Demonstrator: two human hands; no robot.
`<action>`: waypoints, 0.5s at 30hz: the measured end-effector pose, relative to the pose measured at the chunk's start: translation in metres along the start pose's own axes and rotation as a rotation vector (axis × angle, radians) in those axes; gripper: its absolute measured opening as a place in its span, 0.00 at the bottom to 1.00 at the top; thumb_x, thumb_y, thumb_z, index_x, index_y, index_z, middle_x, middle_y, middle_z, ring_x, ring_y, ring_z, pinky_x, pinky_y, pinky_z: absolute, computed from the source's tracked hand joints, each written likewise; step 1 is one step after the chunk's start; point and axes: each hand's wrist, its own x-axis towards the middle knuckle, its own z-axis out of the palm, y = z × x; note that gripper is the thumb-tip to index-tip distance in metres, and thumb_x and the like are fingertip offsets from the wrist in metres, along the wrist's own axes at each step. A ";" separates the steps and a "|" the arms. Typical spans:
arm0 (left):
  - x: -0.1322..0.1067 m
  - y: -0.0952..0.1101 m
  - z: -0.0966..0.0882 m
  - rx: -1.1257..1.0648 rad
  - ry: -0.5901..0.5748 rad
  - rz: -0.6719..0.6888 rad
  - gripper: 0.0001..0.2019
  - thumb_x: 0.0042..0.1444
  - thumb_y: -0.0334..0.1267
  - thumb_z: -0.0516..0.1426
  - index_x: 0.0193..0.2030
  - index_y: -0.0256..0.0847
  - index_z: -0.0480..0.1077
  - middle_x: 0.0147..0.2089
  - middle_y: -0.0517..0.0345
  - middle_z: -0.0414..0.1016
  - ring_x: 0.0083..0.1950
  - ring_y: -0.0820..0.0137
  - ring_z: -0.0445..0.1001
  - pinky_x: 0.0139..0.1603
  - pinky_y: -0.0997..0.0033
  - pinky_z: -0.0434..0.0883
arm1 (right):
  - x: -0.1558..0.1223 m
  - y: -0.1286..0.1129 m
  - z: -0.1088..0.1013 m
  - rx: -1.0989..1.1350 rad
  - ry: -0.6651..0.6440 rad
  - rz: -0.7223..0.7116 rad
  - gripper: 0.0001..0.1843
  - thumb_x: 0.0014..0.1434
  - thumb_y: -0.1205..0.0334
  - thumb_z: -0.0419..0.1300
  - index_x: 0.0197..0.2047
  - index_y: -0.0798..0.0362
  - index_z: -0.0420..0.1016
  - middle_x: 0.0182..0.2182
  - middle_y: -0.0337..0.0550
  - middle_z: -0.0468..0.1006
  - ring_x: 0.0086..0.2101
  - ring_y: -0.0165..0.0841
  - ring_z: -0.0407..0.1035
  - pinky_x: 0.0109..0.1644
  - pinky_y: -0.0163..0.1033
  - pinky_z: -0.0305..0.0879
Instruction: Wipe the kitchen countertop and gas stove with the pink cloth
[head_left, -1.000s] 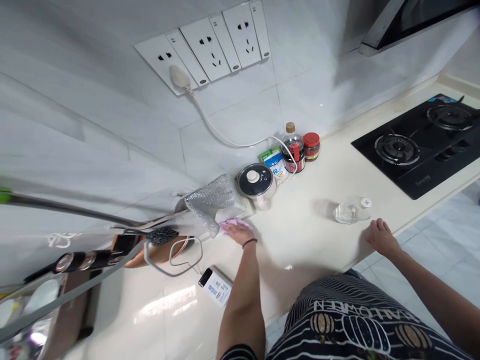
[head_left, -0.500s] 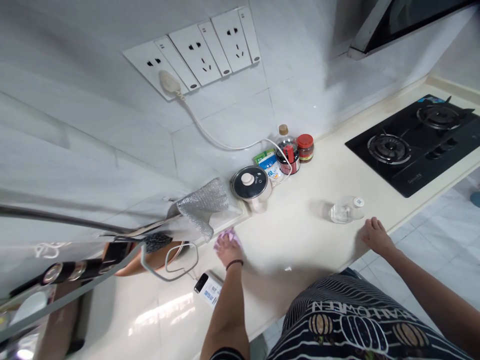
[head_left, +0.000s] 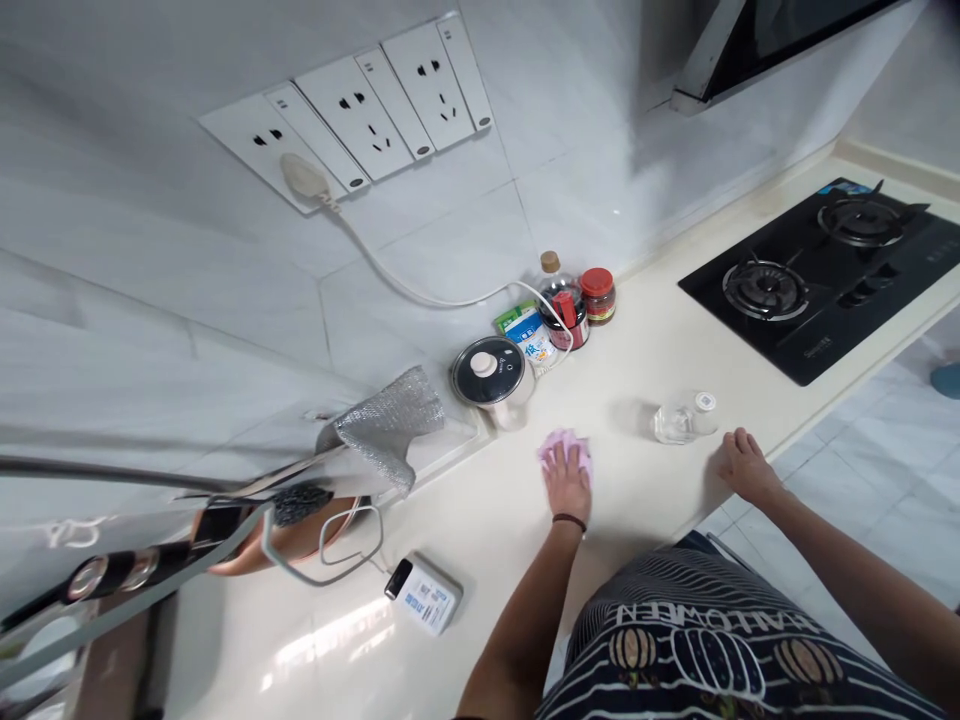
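My left hand [head_left: 568, 490], with a dark bracelet at the wrist, presses a crumpled pink cloth [head_left: 564, 445] against the cream countertop [head_left: 487, 520]. Its fingers lie over the cloth and hold it. Close to the counter's front edge rests my right hand [head_left: 747, 467], its fingers bent and together, nothing visible in them. Just beyond that hand, a clear glass bottle [head_left: 675, 422] with a white cap lies on its side, apart from the fingers.
An electric pot [head_left: 491, 375] stands by the wall, near seasoning packets [head_left: 531, 335], a dark sauce bottle [head_left: 566, 318] and a red-lidded jar [head_left: 598, 297]. The gas hob [head_left: 817, 280] is at right. At left are a white box-shaped device [head_left: 429, 595] and silvery mesh cloth [head_left: 394, 420].
My left hand has slid the pink cloth rightward along the counter, away from the mesh cloth, uncovering more of the white device. My right hand stays by the edge. The view has shifted slightly.
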 end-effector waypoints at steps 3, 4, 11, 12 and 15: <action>0.010 0.024 0.009 -0.039 -0.053 0.150 0.30 0.68 0.38 0.49 0.76 0.47 0.63 0.82 0.49 0.54 0.83 0.50 0.48 0.81 0.39 0.52 | 0.000 -0.001 0.000 0.007 -0.032 0.031 0.43 0.62 0.59 0.58 0.76 0.66 0.55 0.74 0.71 0.58 0.73 0.62 0.51 0.74 0.64 0.56; 0.019 0.026 0.008 -0.052 -0.072 0.174 0.30 0.68 0.39 0.49 0.76 0.47 0.63 0.82 0.49 0.54 0.83 0.50 0.48 0.81 0.39 0.51 | 0.000 -0.002 0.000 0.010 -0.037 0.040 0.42 0.62 0.59 0.58 0.76 0.66 0.55 0.74 0.71 0.57 0.73 0.62 0.50 0.74 0.63 0.56; 0.122 0.008 -0.026 -0.118 -0.055 -0.011 0.30 0.69 0.41 0.49 0.77 0.39 0.62 0.82 0.39 0.52 0.83 0.45 0.46 0.80 0.35 0.50 | 0.001 -0.006 -0.001 0.010 -0.036 0.068 0.45 0.61 0.59 0.60 0.77 0.65 0.54 0.74 0.70 0.58 0.74 0.61 0.50 0.75 0.62 0.56; 0.135 0.007 -0.029 -0.118 -0.053 -0.038 0.31 0.69 0.41 0.50 0.77 0.39 0.61 0.82 0.38 0.50 0.83 0.44 0.45 0.80 0.33 0.49 | 0.001 -0.007 -0.002 0.010 -0.041 0.071 0.45 0.61 0.59 0.61 0.77 0.65 0.54 0.75 0.69 0.58 0.74 0.61 0.50 0.75 0.61 0.56; 0.153 0.015 -0.031 -0.108 -0.062 -0.074 0.31 0.69 0.41 0.51 0.78 0.40 0.59 0.83 0.35 0.46 0.83 0.41 0.42 0.79 0.28 0.45 | 0.000 -0.010 -0.009 0.021 -0.070 0.079 0.45 0.61 0.59 0.61 0.77 0.64 0.54 0.75 0.68 0.57 0.74 0.60 0.50 0.74 0.60 0.57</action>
